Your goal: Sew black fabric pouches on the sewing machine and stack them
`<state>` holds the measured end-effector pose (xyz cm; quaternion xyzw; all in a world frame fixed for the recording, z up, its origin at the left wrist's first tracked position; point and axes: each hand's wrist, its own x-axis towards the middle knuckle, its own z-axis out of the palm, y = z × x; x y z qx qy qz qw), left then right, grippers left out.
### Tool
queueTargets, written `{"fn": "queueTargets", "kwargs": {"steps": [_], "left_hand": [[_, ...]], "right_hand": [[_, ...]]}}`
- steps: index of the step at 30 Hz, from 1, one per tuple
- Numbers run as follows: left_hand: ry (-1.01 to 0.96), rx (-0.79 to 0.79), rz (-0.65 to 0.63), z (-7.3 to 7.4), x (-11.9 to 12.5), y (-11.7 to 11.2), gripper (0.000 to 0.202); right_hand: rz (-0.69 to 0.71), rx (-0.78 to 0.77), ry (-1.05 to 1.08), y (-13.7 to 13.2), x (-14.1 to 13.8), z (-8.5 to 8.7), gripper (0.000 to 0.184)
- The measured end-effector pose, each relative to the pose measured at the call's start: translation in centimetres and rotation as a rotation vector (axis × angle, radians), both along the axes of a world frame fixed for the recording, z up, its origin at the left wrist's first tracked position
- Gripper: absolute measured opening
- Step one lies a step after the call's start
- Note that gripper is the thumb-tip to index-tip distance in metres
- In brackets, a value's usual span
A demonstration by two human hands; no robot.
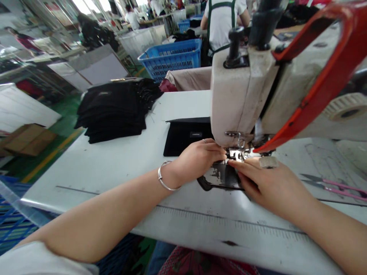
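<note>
Both left hand (pixel 199 158) and right hand (pixel 268 183) hold bent fingers beside the presser foot (pixel 237 155) (I cannot tell if pinching).

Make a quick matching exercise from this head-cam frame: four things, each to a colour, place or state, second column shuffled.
Things
1. Fabric stack
2. Thread snips
3. Left hand
4. Large slatted basket

Descriptions
A. Fingers at the needle area of the sewing machine, with a bangle at the wrist
B. Blue, standing beyond the far edge of the tabletop
C. Black, piled to the left of the sewing machine
D. Pink-handled, lying near the picture's right edge

Pairs: 1-C, 2-D, 3-A, 4-B
</note>
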<state>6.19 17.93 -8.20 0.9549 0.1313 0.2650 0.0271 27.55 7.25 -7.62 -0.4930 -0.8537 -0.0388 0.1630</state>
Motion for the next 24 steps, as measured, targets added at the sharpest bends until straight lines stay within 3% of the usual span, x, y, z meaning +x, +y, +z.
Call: {"fn": "queueTargets", "kwargs": {"steps": [16, 24], "left_hand": [[0.015, -0.014, 0.025, 0.1, 0.3, 0.0, 0.026], [0.375, -0.009, 0.086, 1.9, 0.7, -2.4, 0.012]], "right_hand": [[-0.005, -0.068, 0.047, 0.3, 0.1, -0.4, 0.03], [0.011, -0.12, 0.067, 0.0, 0.4, 0.0, 0.03]]}}
